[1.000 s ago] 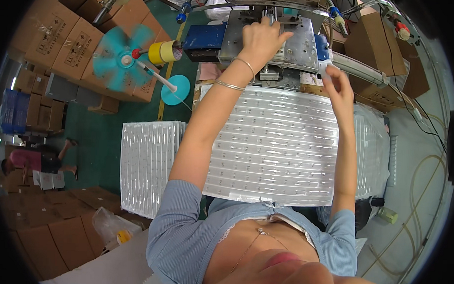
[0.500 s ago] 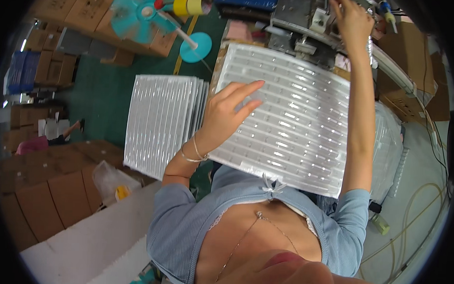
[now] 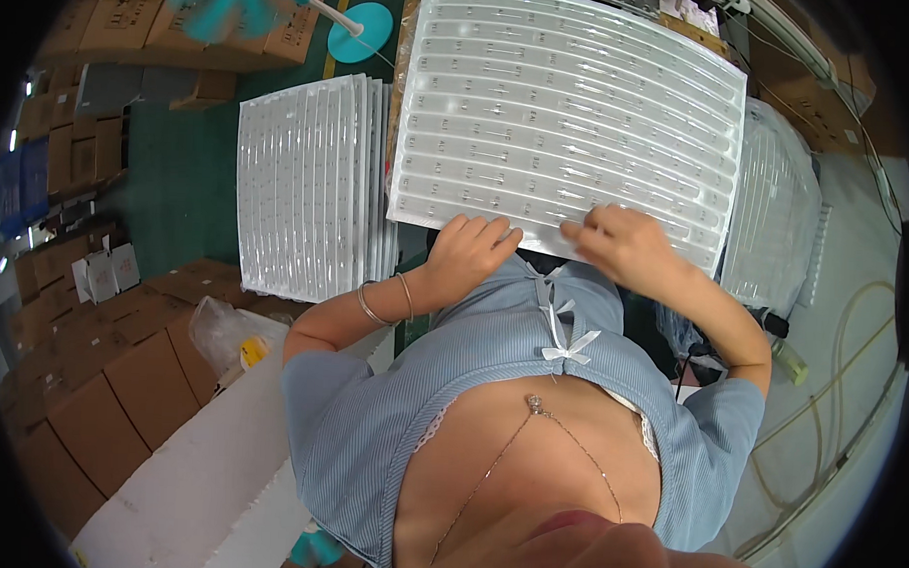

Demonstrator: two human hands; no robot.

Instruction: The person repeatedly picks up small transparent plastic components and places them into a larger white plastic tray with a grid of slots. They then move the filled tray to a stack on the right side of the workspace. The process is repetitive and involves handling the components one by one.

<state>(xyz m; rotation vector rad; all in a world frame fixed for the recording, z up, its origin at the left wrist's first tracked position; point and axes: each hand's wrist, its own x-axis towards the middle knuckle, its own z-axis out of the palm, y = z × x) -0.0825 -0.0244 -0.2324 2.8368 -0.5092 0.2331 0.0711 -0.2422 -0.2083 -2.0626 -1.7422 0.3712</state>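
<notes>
A large white tray point(image 3: 570, 123) lies in front of me, its long parallel grooves filled with shiny clear strips. At its near edge, left of the middle, my left hand point(image 3: 474, 253) has its fingers curled over the rim, closed on it. A short way to the right, my right hand point(image 3: 626, 252) touches or hovers over the same edge. Its fingers are bent and smeared by motion, so whether they hold anything is hidden.
Left of the tray stands a leaning stack of similar trays point(image 3: 295, 193). A plastic-wrapped stack point(image 3: 777, 210) is on the right. Beyond are a teal fan point(image 3: 358, 32) and cardboard boxes point(image 3: 133, 17). A pale hose point(image 3: 853, 353) loops at the right.
My right hand has come back from the far bench to the tray's near edge. The left has moved off the tray's surface to that edge. The view has shifted downward.
</notes>
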